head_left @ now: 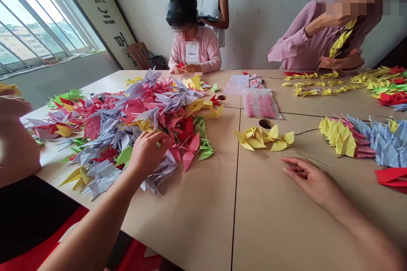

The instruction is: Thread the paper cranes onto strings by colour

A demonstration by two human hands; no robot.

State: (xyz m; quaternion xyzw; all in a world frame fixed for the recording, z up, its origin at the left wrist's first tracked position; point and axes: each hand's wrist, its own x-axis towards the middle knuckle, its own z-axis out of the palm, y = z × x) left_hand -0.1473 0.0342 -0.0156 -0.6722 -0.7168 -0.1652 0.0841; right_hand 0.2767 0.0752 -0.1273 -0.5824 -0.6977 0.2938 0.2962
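My left hand (149,151) reaches into a big heap of folded paper cranes (127,118) in lilac, red, yellow and green, its fingers curled down among them; what they grip is hidden. My right hand (310,178) rests on the bare tabletop (203,211), fingers loosely stretched, holding nothing. A thin dark thread (310,159) lies just beyond its fingertips. A small cluster of yellow cranes (263,137) sits further away, beside a spool of thread (265,124).
A strung row of yellow, pink and lilac cranes (365,139) lies at right, with a red one (392,175) nearby. A plastic bag (260,103) sits mid-table. A person in pink sits opposite, another stands behind, a third leans in far right. Someone's arm (14,144) is at left.
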